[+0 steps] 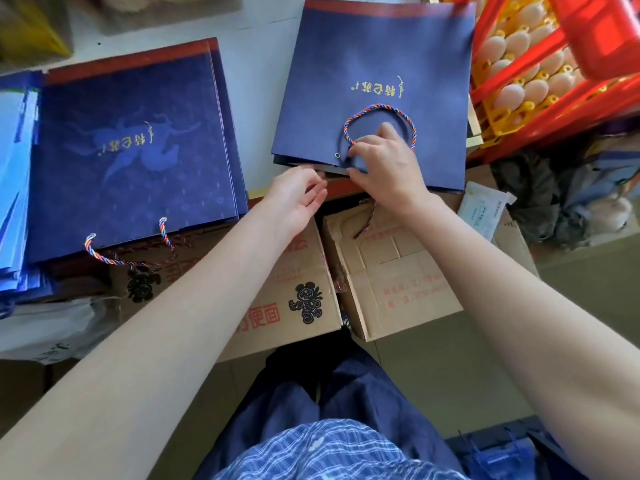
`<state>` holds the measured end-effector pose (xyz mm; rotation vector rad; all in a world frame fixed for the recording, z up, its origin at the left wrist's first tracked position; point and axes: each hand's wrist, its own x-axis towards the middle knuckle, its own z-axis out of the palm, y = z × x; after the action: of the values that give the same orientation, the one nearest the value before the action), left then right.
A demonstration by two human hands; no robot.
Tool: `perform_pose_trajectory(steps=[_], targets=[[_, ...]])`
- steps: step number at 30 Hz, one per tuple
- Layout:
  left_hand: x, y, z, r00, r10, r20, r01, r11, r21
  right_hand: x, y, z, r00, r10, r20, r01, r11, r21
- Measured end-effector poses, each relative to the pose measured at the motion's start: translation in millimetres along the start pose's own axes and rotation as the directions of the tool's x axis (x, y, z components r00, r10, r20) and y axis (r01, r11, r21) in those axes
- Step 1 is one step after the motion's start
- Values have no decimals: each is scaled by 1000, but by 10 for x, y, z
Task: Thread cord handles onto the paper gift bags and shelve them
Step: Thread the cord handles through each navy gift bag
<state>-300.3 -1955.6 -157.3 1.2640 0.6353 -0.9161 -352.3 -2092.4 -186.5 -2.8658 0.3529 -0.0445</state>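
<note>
A flat dark-blue paper gift bag (374, 67) with gold lettering lies in front of me, its open mouth toward me. A red-blue twisted cord handle (377, 107) loops over its face. My right hand (384, 164) rests on the bag's near edge, fingers curled and pinching the cord near an eyelet (337, 155). My left hand (298, 195) reaches to the bag's mouth with relaxed fingers touching the edge. Another loose cord (367, 216) hangs below my right wrist. To the left lies a stack of finished blue bags (131, 150) with a cord handle (121, 258) hanging off.
Cardboard boxes (391, 271) stand under the bags near my knees. A red plastic crate with trays of eggs (533, 74) is at the right. Lighter blue bags (14, 174) pile at the far left. A white packet (485, 209) lies right of my arm.
</note>
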Motion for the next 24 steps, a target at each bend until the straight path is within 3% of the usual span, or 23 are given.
perform_pose_trajectory(steps=[2, 5, 8, 9, 11, 12, 14, 16, 17, 21, 24], targets=[[-61, 45, -17, 998, 58, -3, -57, 994, 97, 19, -79, -45, 997, 12, -72, -14, 999, -33], [-173, 100, -110, 961, 270, -55, -238, 913, 330, 1, -151, -188, 966, 75, -249, -85, 996, -31], [-353, 154, -225, 822, 565, -77, -462, 739, 490, -160, -133, -388, 917, 192, -351, -200, 980, 13], [-418, 184, -257, 728, 684, -34, -554, 617, 559, -221, -142, -477, 907, 203, -370, -205, 978, 34], [-539, 264, -293, 476, 864, 163, -712, 270, 649, -321, -174, -659, 888, 183, -421, -175, 983, 57], [-607, 312, -288, 367, 886, 285, -753, 102, 650, -359, -208, -758, 875, 148, -461, -144, 989, 44], [-730, 378, -275, 262, 808, 528, -752, -172, 637, -445, -338, -940, 848, 90, -522, -94, 995, 18], [-834, 395, -304, 264, 680, 684, -687, -364, 628, -584, -517, -1018, 821, 40, -569, -61, 998, -18], [-889, 392, -339, 279, 642, 714, -663, -409, 627, -675, -608, -1010, 814, 27, -580, -54, 998, -30], [-1113, 304, -524, 324, 590, 739, -633, -446, 633, -1073, -930, -867, 818, 37, -574, -75, 996, -43], [-1191, 185, -701, 337, 500, 798, -590, -548, 593, -1238, -1187, -735, 837, 6, -547, -39, 998, -47]])
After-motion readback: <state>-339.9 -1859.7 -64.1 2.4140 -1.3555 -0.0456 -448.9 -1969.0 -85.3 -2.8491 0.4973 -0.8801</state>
